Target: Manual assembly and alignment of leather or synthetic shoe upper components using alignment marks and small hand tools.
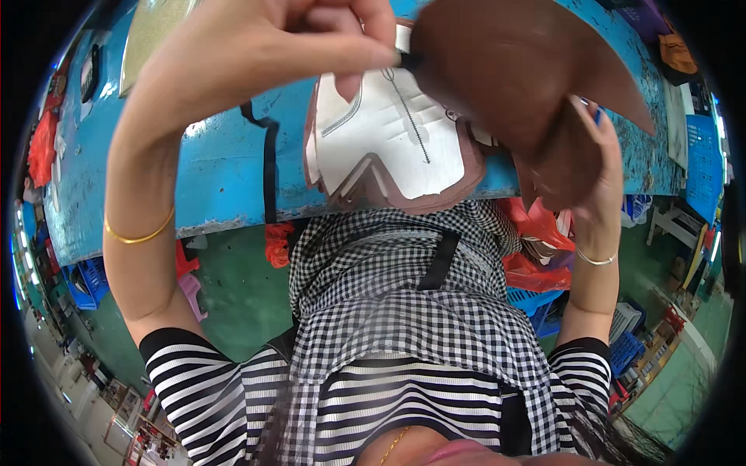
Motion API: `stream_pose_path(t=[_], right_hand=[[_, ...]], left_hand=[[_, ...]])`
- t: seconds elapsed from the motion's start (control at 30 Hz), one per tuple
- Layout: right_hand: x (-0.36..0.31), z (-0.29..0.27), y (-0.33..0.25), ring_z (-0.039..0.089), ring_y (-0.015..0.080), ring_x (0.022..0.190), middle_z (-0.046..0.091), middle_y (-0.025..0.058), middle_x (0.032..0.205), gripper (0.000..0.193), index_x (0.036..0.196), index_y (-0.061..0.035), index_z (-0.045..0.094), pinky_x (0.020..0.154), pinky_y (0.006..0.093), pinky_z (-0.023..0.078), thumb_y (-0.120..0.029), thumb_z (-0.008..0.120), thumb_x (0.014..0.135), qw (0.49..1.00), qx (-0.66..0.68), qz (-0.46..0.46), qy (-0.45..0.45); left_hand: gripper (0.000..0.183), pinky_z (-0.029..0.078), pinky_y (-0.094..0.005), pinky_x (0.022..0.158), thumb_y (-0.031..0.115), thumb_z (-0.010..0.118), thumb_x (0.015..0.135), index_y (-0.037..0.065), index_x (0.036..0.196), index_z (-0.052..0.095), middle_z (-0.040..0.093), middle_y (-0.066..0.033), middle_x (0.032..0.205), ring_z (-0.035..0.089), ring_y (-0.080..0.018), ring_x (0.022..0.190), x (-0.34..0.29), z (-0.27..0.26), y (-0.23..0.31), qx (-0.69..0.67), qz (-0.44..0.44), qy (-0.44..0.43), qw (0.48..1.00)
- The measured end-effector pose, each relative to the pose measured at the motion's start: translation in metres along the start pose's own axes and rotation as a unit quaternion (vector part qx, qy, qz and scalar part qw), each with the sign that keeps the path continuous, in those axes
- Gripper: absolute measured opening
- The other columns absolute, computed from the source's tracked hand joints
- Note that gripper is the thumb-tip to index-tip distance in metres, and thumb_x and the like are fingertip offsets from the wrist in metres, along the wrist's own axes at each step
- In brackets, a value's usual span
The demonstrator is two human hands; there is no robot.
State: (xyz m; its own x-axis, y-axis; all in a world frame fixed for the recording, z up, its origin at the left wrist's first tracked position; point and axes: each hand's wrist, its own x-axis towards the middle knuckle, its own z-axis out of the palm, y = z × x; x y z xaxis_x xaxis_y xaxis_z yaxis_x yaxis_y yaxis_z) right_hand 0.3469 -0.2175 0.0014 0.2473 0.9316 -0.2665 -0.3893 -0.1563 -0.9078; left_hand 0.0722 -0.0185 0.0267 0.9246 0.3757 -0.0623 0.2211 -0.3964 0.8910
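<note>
My right hand (597, 167) grips a large brown leather piece (497, 70) from its right side, holding it raised above the blue table. Something small and blue shows by its fingertips, too little to name. Thumb and finger of my left hand (342, 39) are pinched on a small black strip (409, 60) at the leather's left edge; whether the two are joined I cannot tell. Below lies a stack of cut pieces with a white lining piece (404, 140) on top, marked with stitched lines and an arrow. Brown edges stick out around it.
A black strap (270, 167) hangs over the front edge of the blue table (221, 171). At the far left lies a dark handheld device (90, 74). Red plastic bags (536, 241) and a blue basket (536, 307) sit below the table by my lap.
</note>
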Motion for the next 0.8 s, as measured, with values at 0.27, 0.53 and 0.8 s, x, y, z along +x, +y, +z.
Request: stream_pose_path(t=[0.27, 0.53, 0.8], right_hand=[[-0.013, -0.094, -0.027, 0.039, 0.0028, 0.057, 0.06, 0.0014, 0.094, 0.029, 0.129, 0.0, 0.05, 0.052, 0.0175, 0.033, -0.016, 0.047, 0.105, 0.931, -0.267, -0.145, 0.204], [0.001, -0.021, 0.015, 0.058, 0.011, 0.063, 0.059, 0.0022, 0.077, 0.015, 0.112, -0.0079, 0.059, 0.057, 0.0277, 0.045, -0.011, 0.059, 0.097, 0.848, -0.479, -0.219, -0.064], [0.046, 0.029, 0.024, 0.064, 0.026, 0.066, 0.063, 0.0063, 0.074, 0.021, 0.1, -0.0148, 0.064, 0.053, 0.038, 0.048, -0.013, 0.07, 0.08, 0.66, -0.619, -0.346, -0.249]], left_hand=[[0.012, 0.049, -0.0248, 0.065, 0.01, 0.074, 0.082, -0.001, 0.083, 0.071, 0.067, -0.0019, 0.075, 0.058, -0.0093, 0.068, 0.029, 0.042, -0.021, 0.031, 0.003, -0.088, 0.996], [0.013, 0.046, -0.0292, 0.061, 0.016, 0.073, 0.079, 0.003, 0.082, 0.071, 0.064, -0.0056, 0.07, 0.057, -0.0139, 0.063, 0.038, 0.05, -0.02, 0.124, -0.048, -0.077, 0.988], [0.018, 0.043, -0.0308, 0.059, 0.018, 0.075, 0.079, 0.002, 0.085, 0.07, 0.06, -0.0061, 0.066, 0.053, -0.0138, 0.062, 0.035, 0.033, -0.013, 0.223, -0.062, -0.024, 0.973]])
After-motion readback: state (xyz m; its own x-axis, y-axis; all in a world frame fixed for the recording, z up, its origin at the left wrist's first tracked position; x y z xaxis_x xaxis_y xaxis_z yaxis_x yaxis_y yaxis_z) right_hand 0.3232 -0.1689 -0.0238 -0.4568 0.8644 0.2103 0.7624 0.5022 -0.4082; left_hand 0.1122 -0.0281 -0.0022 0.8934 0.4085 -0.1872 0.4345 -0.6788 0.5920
